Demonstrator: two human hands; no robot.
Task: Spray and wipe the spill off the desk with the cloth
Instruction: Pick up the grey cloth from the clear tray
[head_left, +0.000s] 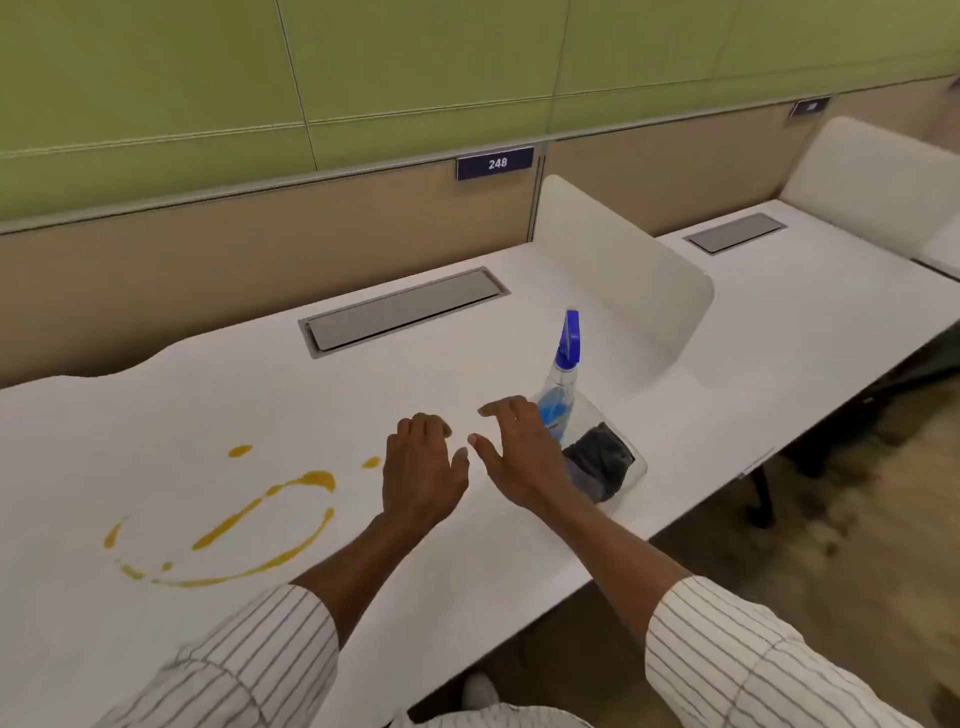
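Observation:
A yellow-orange spill (244, 519) lies in streaks and a ring on the white desk (322, 405), left of my hands. A clear spray bottle (562, 374) with a blue trigger head stands upright in a clear tray (631, 480) near the desk's front right edge. A dark cloth (597, 462) lies bunched in the same tray, in front of the bottle. My left hand (421, 467) hovers over the desk with fingers curled and holds nothing. My right hand (519, 457) is spread, just left of the bottle and tray, partly covering them.
A grey cable hatch (400, 312) is set into the desk behind my hands. A white rounded divider (613, 275) stands right of the bottle, with a second desk beyond. A tan back panel carries a blue sign reading 248 (496, 163). Floor lies at the right.

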